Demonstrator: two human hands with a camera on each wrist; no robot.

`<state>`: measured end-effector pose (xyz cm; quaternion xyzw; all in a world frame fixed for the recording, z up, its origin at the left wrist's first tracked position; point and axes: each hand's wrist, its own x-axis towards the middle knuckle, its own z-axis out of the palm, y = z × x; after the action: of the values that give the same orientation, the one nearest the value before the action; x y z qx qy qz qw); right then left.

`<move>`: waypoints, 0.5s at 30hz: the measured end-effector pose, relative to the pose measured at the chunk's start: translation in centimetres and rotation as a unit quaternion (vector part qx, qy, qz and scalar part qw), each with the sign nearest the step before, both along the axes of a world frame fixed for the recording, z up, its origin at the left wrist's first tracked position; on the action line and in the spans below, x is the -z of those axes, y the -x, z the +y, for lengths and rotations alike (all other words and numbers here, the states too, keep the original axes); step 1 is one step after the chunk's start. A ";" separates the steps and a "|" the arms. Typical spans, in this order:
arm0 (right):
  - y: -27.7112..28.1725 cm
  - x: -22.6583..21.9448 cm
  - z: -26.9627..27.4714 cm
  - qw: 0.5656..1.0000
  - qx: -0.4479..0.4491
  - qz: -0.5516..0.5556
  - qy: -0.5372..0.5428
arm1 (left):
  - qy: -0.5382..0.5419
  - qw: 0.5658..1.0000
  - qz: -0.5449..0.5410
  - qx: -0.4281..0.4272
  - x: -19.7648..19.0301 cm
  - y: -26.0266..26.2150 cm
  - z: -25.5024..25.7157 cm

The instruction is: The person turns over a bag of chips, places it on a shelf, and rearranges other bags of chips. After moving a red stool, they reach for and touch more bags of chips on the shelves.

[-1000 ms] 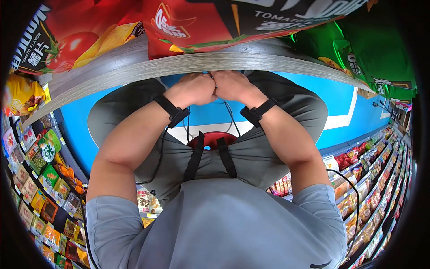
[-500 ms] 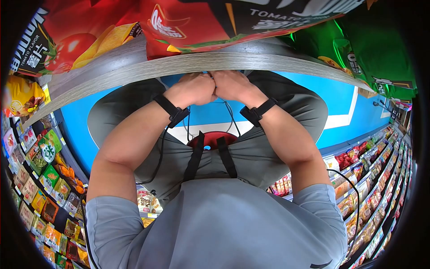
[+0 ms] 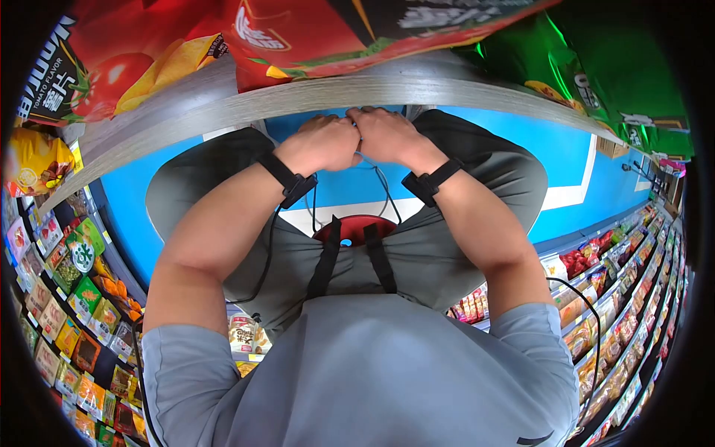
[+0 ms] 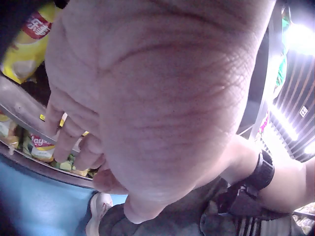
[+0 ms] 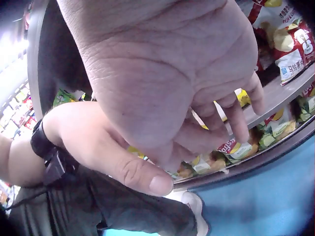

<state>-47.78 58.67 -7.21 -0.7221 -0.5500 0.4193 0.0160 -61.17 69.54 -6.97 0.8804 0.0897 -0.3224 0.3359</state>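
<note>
Both bare hands meet in front of the lap, beneath the shelf's front edge. My left hand [image 3: 322,141] lies against my right hand [image 3: 389,137] in the head view, the right one's fingers reaching over toward the left. In the left wrist view the left palm [image 4: 162,98] fills the middle, its fingers loosely bent with nothing in them. The right palm [image 5: 147,83] shows in the right wrist view, fingers spread and relaxed, also holding nothing. The left hand's thumb [image 5: 160,184] appears just below it there.
A wood-grain shelf board [image 3: 357,93] curves above the hands, carrying a red tomato chip bag [image 3: 313,45] and green bags [image 3: 611,82]. Racks of packaged snacks [image 3: 82,320] stand at the left, with more shelves [image 3: 625,298] at the right. The floor [image 3: 581,164] is blue.
The hands have loosened from a tight knuckle-to-knuckle pose, the right fingers lifting and straightening. The shelf and bags sit slightly higher in the head view.
</note>
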 end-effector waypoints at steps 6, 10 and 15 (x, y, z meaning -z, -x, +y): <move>-2.7 0.8 -1.0 0.994 0.100 -0.038 -0.034 | -0.008 0.998 -0.068 0.014 -1.0 -2.6 -0.2; -4.9 1.7 -2.3 0.981 0.170 -0.091 -0.013 | -0.009 0.994 -0.104 -0.011 -0.2 -4.9 -0.8; -7.4 0.8 -4.6 0.954 0.251 -0.163 0.021 | -0.008 0.993 -0.118 -0.014 -0.7 -4.4 -1.9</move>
<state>-40.37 54.04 -7.98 -0.8955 -0.3373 0.2899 0.0160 -56.75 67.62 -6.32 0.9136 0.0644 -0.2103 0.3421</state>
